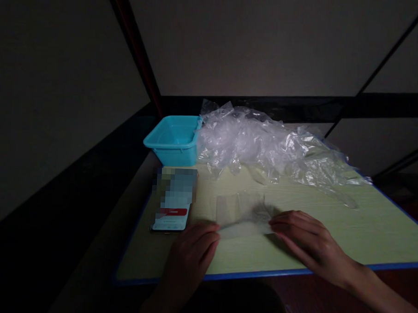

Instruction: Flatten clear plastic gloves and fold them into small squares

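Gripping film (242, 226) on table (372, 228) by opposite ends, between fingers of left hand (193, 248) and right hand (309, 239). Apparently spread partway; wrinkled at right, not yet flat. Beyond: loose plastic pile (251, 142).

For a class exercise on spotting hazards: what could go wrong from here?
The phone lies close to the left hand, so a careless move might knock it. The clear plastic held between that hand and the right hand looks thin and could tear if pulled hard. The plastic heap reaches the table's right edge and might slip off.
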`<state>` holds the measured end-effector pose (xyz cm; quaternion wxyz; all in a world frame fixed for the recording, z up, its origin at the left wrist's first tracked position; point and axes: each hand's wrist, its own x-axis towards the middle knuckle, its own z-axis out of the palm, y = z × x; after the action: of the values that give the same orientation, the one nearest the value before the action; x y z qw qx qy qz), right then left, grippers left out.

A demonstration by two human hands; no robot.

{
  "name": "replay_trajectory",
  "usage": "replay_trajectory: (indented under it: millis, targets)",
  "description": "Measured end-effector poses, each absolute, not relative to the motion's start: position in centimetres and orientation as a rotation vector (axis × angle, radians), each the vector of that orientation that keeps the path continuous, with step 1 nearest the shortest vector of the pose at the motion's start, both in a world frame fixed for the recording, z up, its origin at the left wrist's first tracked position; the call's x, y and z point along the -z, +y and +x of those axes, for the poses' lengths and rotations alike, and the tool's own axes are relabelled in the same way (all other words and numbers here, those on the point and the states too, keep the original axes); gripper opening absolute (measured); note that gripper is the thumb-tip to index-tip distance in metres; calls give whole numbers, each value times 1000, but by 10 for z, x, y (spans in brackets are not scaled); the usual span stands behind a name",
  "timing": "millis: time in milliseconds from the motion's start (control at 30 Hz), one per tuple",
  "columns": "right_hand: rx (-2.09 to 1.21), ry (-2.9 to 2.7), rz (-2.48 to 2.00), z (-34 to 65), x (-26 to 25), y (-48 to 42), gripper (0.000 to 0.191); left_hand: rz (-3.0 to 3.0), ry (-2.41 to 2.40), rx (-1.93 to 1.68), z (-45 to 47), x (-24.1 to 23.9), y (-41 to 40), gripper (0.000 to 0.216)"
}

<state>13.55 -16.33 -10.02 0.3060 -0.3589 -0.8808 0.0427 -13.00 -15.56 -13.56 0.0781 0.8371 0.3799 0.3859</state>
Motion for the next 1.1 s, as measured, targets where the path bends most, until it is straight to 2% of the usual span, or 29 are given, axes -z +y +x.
replay_trajectory:
  millis: [400,633,767,933,1000,1100]
  targets:
    - [-326,-2146,-1007,135,61,-176,14,1995,1131,-1280,-130,92,-173,15]
    - [-702,-1934,-1070,133,37,-162,12,1761,1278,-1284,-120,54,-161,22]
    - [-949,-1809,-1175,135,55,-143,20,1747,1293,-1201,-110,56,-131,24]
    - [-1189,-1654,-1301,140,101,-122,24,2024,1500,-770,-99,79,-92,24]
    - [-1201,-1647,-1359,140,114,-119,26,2081,1549,-672,-95,86,-82,24]
    - [-1016,-1831,-1462,139,123,-120,24,2172,1622,-552,-88,93,-71,23]
